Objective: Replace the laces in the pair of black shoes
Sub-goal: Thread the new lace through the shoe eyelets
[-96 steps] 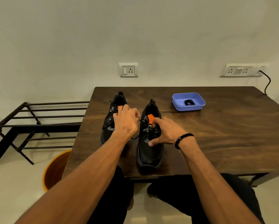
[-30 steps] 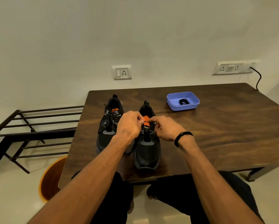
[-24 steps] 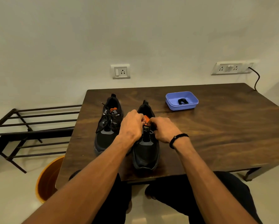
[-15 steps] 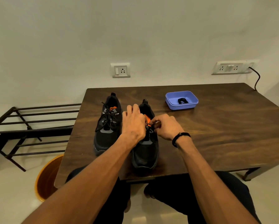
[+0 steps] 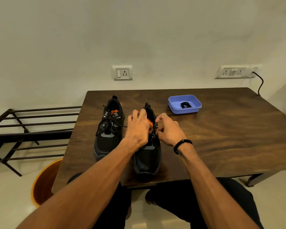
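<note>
Shoes on a dark wooden table (image 5: 221, 138), seen from your head camera. Two black shoes stand side by side near the table's front left, toes pointing toward you. The left shoe (image 5: 108, 129) is laced, its black lace (image 5: 110, 123) loose, with one end trailing off toward the back left. The right shoe (image 5: 148, 156) sits just beside it, with an orange tongue label (image 5: 150, 123) showing between your hands. Your left hand (image 5: 138, 128) rests over the shoe's throat, fingers curled down onto the tongue area; whether they grip anything is hidden by the back of the hand. Your right hand (image 5: 169, 129) meets it from the other side, thumb and forefinger pinched together at the eyelet row on something too small to identify. A black wristband (image 5: 182, 144) circles your right wrist. Behind and to the right, well apart from the shoes, a blue tray (image 5: 175, 107) holds a coiled black lace (image 5: 185, 105). A metal rack (image 5: 31, 129) and an orange bucket (image 5: 43, 184) stand left of the table.
</note>
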Available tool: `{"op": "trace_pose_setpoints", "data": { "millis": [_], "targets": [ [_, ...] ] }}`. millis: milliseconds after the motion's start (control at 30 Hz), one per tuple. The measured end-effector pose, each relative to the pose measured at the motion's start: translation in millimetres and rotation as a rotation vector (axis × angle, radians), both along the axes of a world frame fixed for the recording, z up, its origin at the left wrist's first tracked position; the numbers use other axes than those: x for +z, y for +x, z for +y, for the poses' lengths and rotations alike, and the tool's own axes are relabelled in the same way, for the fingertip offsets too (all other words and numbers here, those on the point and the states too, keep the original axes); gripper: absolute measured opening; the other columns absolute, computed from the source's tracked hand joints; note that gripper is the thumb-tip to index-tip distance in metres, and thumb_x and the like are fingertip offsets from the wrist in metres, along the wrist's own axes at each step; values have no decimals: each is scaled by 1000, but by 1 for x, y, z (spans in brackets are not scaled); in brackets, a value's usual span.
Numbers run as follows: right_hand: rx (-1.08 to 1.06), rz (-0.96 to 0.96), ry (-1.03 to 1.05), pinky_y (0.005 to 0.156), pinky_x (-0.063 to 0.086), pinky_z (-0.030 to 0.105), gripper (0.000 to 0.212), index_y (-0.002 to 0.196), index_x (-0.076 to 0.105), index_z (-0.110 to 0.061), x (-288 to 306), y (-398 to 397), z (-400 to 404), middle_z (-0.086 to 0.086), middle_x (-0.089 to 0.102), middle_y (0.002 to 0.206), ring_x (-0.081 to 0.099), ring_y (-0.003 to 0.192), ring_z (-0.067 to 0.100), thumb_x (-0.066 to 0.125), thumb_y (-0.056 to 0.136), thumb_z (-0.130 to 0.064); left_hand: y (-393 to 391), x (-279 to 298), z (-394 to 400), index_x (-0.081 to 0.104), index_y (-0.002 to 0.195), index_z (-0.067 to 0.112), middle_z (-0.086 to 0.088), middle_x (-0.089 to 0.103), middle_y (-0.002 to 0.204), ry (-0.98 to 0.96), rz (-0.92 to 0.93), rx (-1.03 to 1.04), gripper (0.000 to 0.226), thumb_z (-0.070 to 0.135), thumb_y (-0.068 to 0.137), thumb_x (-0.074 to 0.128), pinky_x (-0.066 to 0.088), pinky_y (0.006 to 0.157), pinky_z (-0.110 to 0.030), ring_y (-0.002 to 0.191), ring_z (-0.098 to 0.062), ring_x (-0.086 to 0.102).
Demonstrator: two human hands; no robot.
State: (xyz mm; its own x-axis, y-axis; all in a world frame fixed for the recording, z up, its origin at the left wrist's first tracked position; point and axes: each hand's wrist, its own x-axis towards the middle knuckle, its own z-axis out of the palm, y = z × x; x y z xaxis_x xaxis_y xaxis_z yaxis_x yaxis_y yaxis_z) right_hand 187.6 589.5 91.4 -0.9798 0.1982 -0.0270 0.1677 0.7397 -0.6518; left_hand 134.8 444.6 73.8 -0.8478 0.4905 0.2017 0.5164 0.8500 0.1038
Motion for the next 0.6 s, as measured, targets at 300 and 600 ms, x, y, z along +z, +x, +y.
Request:
{"op": "trace_pose_setpoints", "data": {
  "millis": [300,600],
  "targets": [
    [-177,117,-64,68,59,32,31,90,51,-24,-17,-1,-9,-2,70,74,68,74,13,67,84,3,-5,-4,-1,71,113,18,-3,38,129,129,-163,73,29,39,94,69,36,95,-38,115,-26,34],
    [-96,191,98,67,58,39,32,90,52,-29,-17,-5,-11,-8,65,67,63,68,11,63,80,-1,3,6,-9,69,105,32,-6,36,132,150,-244,164,26,53,91,70,37,107,-48,124,-31,33]
  ]
}}
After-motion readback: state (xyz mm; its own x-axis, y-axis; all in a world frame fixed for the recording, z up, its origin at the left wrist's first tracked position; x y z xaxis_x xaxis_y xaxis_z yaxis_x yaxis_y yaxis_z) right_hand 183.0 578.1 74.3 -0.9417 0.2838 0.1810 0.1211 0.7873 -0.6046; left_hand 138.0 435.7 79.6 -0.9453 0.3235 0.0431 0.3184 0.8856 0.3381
